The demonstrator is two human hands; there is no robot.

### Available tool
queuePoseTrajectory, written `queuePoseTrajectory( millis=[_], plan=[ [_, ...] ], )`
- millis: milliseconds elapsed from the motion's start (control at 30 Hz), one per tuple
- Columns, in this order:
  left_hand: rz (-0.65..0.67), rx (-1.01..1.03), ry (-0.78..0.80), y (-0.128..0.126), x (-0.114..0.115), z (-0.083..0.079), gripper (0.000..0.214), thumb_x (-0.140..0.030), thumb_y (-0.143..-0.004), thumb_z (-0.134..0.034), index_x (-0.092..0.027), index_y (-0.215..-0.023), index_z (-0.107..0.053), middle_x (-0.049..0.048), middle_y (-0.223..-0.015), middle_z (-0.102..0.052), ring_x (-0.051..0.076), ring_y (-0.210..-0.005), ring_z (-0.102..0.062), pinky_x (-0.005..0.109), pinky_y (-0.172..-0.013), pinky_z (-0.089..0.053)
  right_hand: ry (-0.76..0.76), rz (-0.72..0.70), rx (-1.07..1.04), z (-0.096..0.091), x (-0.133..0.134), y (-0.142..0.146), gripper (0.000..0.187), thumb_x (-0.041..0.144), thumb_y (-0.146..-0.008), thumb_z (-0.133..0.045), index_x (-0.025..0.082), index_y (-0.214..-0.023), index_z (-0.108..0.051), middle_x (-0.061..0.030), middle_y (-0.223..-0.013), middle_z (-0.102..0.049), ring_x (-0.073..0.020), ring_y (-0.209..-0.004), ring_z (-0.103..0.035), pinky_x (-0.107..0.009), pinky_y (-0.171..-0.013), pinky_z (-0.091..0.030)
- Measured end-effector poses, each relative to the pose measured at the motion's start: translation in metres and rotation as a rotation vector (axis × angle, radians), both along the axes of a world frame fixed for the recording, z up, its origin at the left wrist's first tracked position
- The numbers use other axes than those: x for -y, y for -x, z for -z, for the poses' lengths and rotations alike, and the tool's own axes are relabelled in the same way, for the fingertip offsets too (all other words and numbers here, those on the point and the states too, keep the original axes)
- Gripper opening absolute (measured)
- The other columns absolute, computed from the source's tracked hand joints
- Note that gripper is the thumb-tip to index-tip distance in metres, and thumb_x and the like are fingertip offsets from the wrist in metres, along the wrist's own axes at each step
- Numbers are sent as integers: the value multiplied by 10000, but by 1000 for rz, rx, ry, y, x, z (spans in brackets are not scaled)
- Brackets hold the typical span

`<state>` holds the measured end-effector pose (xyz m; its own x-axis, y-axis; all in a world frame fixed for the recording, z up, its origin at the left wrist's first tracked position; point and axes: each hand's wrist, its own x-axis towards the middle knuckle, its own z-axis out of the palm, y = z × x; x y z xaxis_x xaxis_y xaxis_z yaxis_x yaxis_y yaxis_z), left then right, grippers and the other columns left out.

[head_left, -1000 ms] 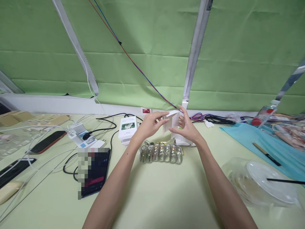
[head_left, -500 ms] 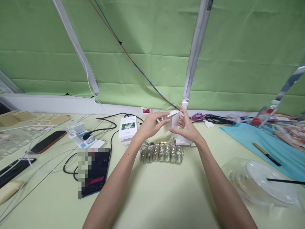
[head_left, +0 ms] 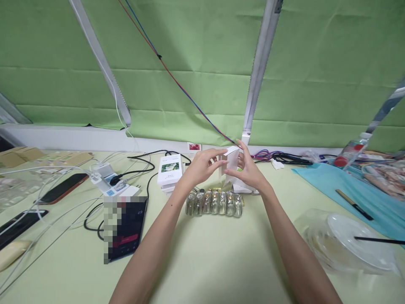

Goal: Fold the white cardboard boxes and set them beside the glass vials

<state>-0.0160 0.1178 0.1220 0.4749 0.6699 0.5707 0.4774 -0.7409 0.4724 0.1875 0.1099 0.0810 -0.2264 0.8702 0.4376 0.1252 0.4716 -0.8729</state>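
A small white carton (head_left: 230,162) is held up between both hands above the table. My left hand (head_left: 202,166) pinches its left side with thumb and fingers. Fingers of my right hand (head_left: 248,166) press on its right face and top. Just in front of the hands lies a row of several small glass bottles (head_left: 214,202) with gold caps. A flat white stack (head_left: 243,188) lies under my right hand.
A white box with a flower picture (head_left: 170,169) stands left of the hands. A phone (head_left: 125,228), a power strip (head_left: 109,185) and cables lie at the left. Clear plastic lids (head_left: 351,245) and a blue cloth (head_left: 354,192) are at the right.
The carton's open flap has folded in, so it looks narrower and more closed. Both hands have shifted only slightly.
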Motion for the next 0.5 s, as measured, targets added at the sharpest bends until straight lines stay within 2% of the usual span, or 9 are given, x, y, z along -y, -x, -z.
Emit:
queuePoseTrajectory(
  millis=[300, 500],
  plan=[
    [14, 16, -16, -2, -2, 3, 325, -345, -952, -637, -238, -1251, -707, 71, -1165, -760, 160, -885, -694, 270, -744, -575, -11, 7, 28, 1, -3, 0, 1170, 482, -732, -837, 317, -1628, -103, -126, -1464, -503, -296, -1220, -608, -476, -1072, -487],
    [24, 46, -25, -3, -3, 5, 316, -318, -932, -675, -200, -1222, -717, 78, -1140, -767, 147, -845, -689, 248, -708, -557, -23, 44, 47, -1, -2, 1, 1133, 475, -712, -854, 290, -1612, -192, -125, -1460, -502, -318, -1239, -587, -506, -1096, -456]
  ],
)
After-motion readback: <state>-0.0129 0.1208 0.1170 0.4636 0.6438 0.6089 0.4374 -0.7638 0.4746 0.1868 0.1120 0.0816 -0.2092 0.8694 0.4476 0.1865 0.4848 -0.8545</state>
